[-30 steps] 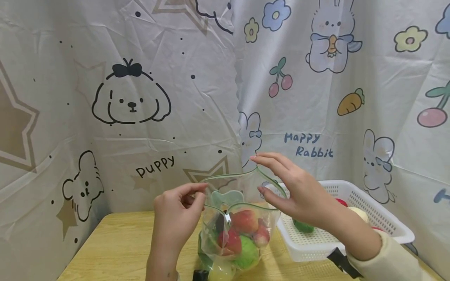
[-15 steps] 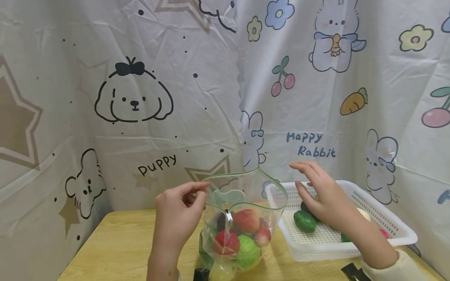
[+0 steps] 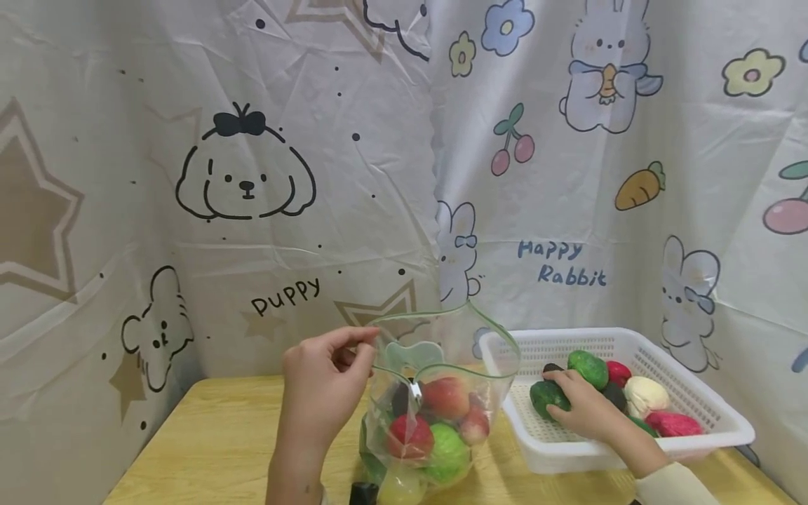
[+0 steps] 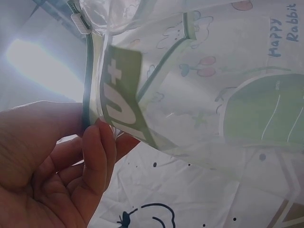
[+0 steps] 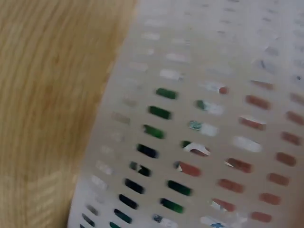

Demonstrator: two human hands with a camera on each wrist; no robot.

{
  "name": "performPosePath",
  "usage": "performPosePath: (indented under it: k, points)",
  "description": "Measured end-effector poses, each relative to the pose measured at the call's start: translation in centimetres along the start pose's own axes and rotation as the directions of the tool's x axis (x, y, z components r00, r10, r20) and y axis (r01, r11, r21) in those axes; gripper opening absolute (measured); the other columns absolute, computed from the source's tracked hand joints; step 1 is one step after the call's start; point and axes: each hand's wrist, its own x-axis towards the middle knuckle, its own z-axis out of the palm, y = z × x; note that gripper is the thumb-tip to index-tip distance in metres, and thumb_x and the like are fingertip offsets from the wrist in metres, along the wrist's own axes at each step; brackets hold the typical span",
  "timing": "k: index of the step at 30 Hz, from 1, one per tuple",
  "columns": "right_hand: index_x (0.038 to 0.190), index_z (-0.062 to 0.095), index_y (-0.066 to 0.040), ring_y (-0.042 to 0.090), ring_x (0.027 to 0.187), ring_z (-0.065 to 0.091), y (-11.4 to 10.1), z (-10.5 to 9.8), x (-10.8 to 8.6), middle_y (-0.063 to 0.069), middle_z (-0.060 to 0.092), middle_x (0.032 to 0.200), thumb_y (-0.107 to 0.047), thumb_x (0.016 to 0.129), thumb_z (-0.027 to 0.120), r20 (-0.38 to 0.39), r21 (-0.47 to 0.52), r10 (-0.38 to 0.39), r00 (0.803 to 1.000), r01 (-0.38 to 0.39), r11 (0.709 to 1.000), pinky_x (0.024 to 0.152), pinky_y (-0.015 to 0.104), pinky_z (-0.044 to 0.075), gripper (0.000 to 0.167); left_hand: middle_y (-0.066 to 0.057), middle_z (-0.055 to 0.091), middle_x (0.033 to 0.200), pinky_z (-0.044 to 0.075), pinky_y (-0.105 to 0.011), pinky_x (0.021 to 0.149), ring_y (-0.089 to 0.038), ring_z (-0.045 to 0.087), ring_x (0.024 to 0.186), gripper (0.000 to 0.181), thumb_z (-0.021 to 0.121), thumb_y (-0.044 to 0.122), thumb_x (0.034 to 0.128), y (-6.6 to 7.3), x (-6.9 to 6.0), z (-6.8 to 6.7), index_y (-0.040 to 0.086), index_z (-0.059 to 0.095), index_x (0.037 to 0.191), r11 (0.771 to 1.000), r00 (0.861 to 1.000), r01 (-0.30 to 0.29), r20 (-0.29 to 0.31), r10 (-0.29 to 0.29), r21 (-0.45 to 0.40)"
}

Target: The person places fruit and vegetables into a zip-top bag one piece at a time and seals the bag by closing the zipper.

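Note:
My left hand [image 3: 325, 389] pinches the left edge of a clear bag [image 3: 499, 358] with a green rim; its mouth gapes. Through the plastic show a red fruit [image 3: 410, 436], a red-orange one [image 3: 445, 397] and a green one [image 3: 447, 452]. In the left wrist view the thumb and fingers of the left hand [image 4: 61, 166] grip the bag's edge [image 4: 89, 71]. Over the white basket [image 3: 568, 456], my right hand [image 3: 590, 410] lies with bent fingers on a dark green item [image 3: 548, 400]; whether they hold it, I cannot tell. Only the basket's side [image 5: 156, 61] shows in the right wrist view, the hand hidden.
Also in the basket are a green item [image 3: 588, 369], a cream one [image 3: 647, 396] and a pink-red one [image 3: 674, 423]. The wooden table [image 3: 221, 442] runs to a printed curtain [image 3: 379, 140] behind. A black object [image 3: 363, 493] stands at the near edge.
My right hand has left the bag's right side and moved right and down into the basket, onto the dark green item. The left hand keeps its pinch on the bag.

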Motion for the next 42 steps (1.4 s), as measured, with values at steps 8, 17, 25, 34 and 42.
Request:
performPosePath:
  k: [8, 17, 25, 34, 42]
  points:
    - [0.140, 0.048, 0.013, 0.058, 0.124, 0.049, 0.9, 0.8, 0.6, 0.042, 0.047, 0.135, -0.015, 0.091, 0.073, 0.130, 0.042, -0.010, 0.991, 0.005, 0.999, 0.099, 0.067, 0.045, 0.061, -0.002, 0.072, 0.073, 0.041, -0.022, 0.045, -0.009, 0.059, 0.056, 0.022, 0.064, -0.001, 0.0896, -0.2, 0.0, 0.1, 0.008, 0.081, 0.100, 1.000, 1.000, -0.016, 0.007, 0.016, 0.002]
    - [0.126, 0.056, 0.003, 0.044, 0.109, 0.059, 0.9, 0.9, 1.0, 0.026, 0.058, 0.115, -0.016, 0.085, 0.080, 0.157, 0.052, 0.008, 0.988, -0.017, 0.999, 0.091, 0.061, 0.050, 0.051, -0.002, 0.073, 0.073, 0.043, -0.022, 0.047, -0.009, 0.060, 0.056, 0.021, 0.064, 0.000, 0.0908, -0.3, -0.1, 0.0, 0.008, 0.081, 0.101, 1.000, 1.000, -0.018, 0.009, 0.018, 0.005]
    - [0.114, 0.058, -0.003, 0.029, 0.099, 0.061, 1.0, 1.0, 1.1, 0.009, 0.062, 0.102, -0.012, 0.082, 0.080, 0.173, 0.031, -0.026, 0.985, 0.021, 0.999, 0.085, 0.050, 0.052, 0.041, -0.001, 0.072, 0.072, 0.043, -0.022, 0.047, -0.008, 0.060, 0.056, 0.022, 0.064, -0.001, 0.0905, -0.3, -0.1, 0.0, 0.008, 0.081, 0.101, 1.000, 1.000, -0.021, 0.009, 0.021, 0.007]
    - [0.116, 0.059, -0.001, 0.031, 0.101, 0.063, 1.2, 1.1, 0.8, 0.010, 0.063, 0.105, -0.012, 0.082, 0.079, 0.118, 0.010, -0.051, 0.992, 0.051, 0.999, 0.086, 0.051, 0.053, 0.042, -0.002, 0.073, 0.074, 0.044, -0.022, 0.047, -0.009, 0.060, 0.056, 0.021, 0.064, -0.002, 0.0901, -0.3, -0.1, 0.1, 0.007, 0.080, 0.101, 1.000, 1.000, -0.020, 0.019, 0.020, -0.010]
    - [0.119, 0.059, -0.001, 0.028, 0.100, 0.062, 0.5, 0.5, 0.8, 0.014, 0.064, 0.111, -0.009, 0.082, 0.079, -0.014, 0.011, -0.087, 0.996, 0.088, 0.996, 0.082, 0.048, 0.054, 0.043, -0.001, 0.071, 0.071, 0.044, -0.022, 0.048, -0.009, 0.058, 0.056, 0.021, 0.065, -0.001, 0.0898, -0.3, 0.0, 0.0, 0.008, 0.081, 0.100, 1.000, 1.000, -0.021, 0.009, 0.021, 0.004]
